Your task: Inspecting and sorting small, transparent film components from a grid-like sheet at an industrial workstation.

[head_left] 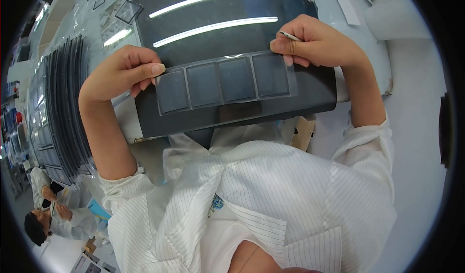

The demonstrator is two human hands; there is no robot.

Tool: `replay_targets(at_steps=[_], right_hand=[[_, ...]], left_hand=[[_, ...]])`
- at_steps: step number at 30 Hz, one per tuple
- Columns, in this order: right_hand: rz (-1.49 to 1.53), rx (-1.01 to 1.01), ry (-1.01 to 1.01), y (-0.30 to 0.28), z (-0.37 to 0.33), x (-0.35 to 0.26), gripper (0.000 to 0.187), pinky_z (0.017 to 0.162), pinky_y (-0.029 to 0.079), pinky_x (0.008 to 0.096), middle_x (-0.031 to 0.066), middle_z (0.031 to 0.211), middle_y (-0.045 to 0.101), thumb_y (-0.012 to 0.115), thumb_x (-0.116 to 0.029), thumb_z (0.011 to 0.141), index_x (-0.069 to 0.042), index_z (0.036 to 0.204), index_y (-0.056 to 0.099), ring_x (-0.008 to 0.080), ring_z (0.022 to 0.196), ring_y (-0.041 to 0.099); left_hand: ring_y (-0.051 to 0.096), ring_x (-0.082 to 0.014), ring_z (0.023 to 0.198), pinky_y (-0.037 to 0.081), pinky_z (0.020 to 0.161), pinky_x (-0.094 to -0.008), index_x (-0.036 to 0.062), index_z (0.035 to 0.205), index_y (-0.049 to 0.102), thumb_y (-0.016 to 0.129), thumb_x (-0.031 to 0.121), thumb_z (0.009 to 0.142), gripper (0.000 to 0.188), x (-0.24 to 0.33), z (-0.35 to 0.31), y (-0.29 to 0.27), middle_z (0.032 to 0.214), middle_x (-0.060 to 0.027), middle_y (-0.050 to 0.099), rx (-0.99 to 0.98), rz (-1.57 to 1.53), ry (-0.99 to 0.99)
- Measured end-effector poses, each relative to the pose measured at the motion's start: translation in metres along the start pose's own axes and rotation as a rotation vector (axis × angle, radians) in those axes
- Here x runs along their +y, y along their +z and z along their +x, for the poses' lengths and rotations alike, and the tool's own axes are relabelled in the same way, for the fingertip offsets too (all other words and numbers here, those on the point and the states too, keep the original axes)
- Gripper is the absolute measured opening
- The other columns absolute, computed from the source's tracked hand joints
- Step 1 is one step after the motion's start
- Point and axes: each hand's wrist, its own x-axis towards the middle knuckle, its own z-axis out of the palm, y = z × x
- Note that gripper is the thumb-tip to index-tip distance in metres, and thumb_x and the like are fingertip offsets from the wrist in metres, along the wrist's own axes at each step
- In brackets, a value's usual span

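Note:
Both my hands hold a clear plastic tray (223, 83) with a row of several rectangular pockets, tilted above the front of a glossy black board (213, 36). My left hand (123, 72) pinches the tray's upper left corner between thumb and fingers. At the upper right corner, my right hand (312, 41) grips the edge. A thin white stick (289, 36) with a dark tip is also tucked between the right hand's fingers. The pockets look dark, and whether anything lies in them I cannot tell.
Tall stacks of dark trays (63, 113) stand left of the board. A small black rectangular frame (129, 11) lies near the board's upper left. White strips (346, 2) rest at the back right. Another person (58, 210) sits working at the lower left.

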Motion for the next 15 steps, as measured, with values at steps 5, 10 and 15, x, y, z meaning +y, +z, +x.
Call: replay_targets(at_steps=[5,10,15], right_hand=[[0.133,0.053,-0.129,-0.001,0.004,0.0,0.029,0.056,0.044,0.0229,0.0028,0.066,0.064,0.064,-0.024,0.093,0.001,0.079,0.068,0.0073,0.059,0.056],[0.064,-0.023,-0.13,-0.001,0.003,-0.009,0.017,0.063,0.046,0.0223,0.0033,0.083,0.07,0.08,-0.009,0.076,0.0,0.082,0.067,0.0075,0.072,0.061],[0.156,0.22,-0.088,0.0,0.01,-0.014,0.014,0.057,0.04,0.018,0.0029,0.078,0.069,0.064,-0.014,0.091,-0.002,0.095,0.059,0.0031,0.063,0.054]], left_hand=[[0.049,-0.0046,0.048,0.039,0.044,-0.0196,0.0026,0.077,0.063,0.061,0.022,0.095,0.026,0.007,-0.007,0.001,0.059,0.0016,0.054,0.012,0.006,0.015],[0.056,-0.0064,0.052,0.042,0.047,-0.0206,0.002,0.079,0.064,0.06,0.022,0.095,0.026,0.0,-0.006,0.003,0.062,0.0003,0.057,0.0,-0.068,0.014],[0.06,-0.007,0.056,0.045,0.051,-0.0192,0.0022,0.082,0.063,0.06,0.024,0.095,0.026,-0.008,0.004,0.006,0.067,-0.0009,0.061,0.229,-0.204,0.152]])
